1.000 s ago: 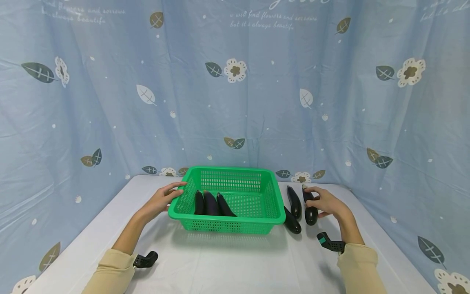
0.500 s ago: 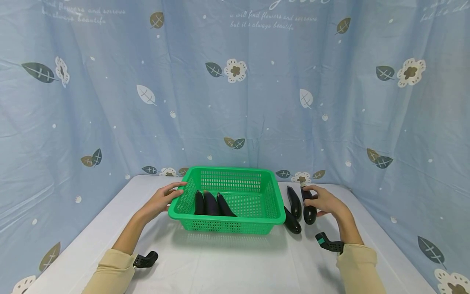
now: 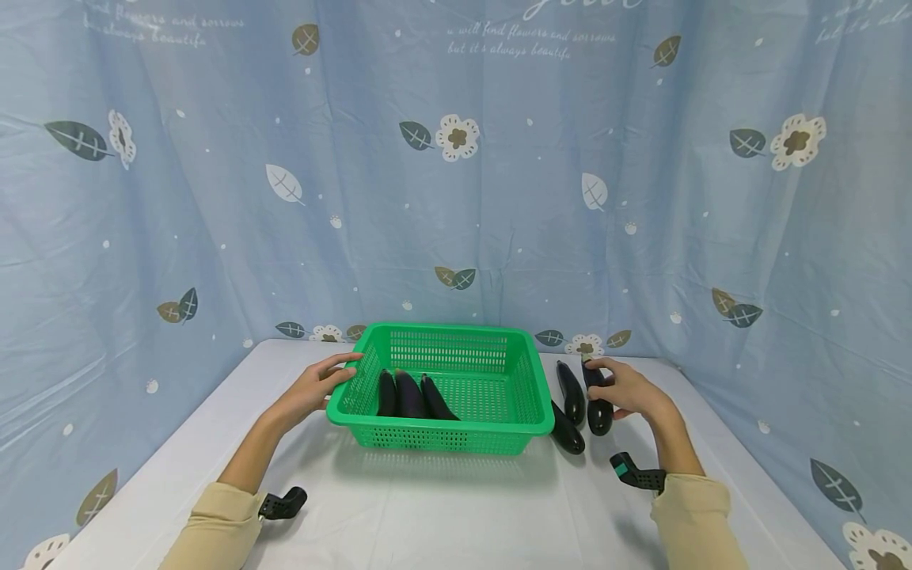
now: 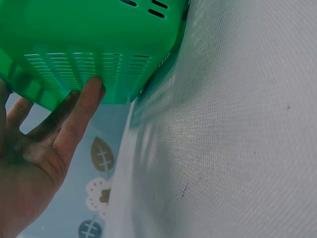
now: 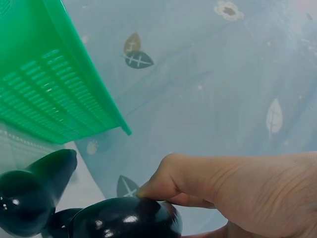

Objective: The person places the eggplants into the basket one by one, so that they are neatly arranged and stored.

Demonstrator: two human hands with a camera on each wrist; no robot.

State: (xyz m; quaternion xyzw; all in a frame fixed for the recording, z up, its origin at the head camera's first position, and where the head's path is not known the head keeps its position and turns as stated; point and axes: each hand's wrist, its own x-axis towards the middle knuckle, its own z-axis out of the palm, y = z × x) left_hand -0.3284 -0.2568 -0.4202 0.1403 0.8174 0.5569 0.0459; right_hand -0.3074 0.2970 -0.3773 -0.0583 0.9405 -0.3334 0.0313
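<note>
A green plastic basket point(image 3: 442, 437) sits in the middle of the table, with several dark eggplants point(image 3: 411, 396) lying inside at its left. My left hand point(image 3: 311, 392) holds the basket's left rim; in the left wrist view, straight fingers point(image 4: 79, 116) press against its outer wall. To the right of the basket, my right hand point(image 3: 630, 389) grips an eggplant point(image 3: 600, 417) lying lengthwise, thumb and fingers on either side of it. In the right wrist view this glossy eggplant point(image 5: 124, 218) lies beside the others, partly cut off by the frame edge.
Two more eggplants lie between the basket and the right hand: one farther back point(image 3: 571, 393), one nearer point(image 3: 568, 431) against the basket's right side. A white cloth covers the table point(image 3: 456, 514). Blue patterned curtain point(image 3: 456, 206) surrounds it at the back and sides.
My right hand has shifted slightly left with the eggplant, bringing it closer to the other two. The left hand and the basket have stayed in place.
</note>
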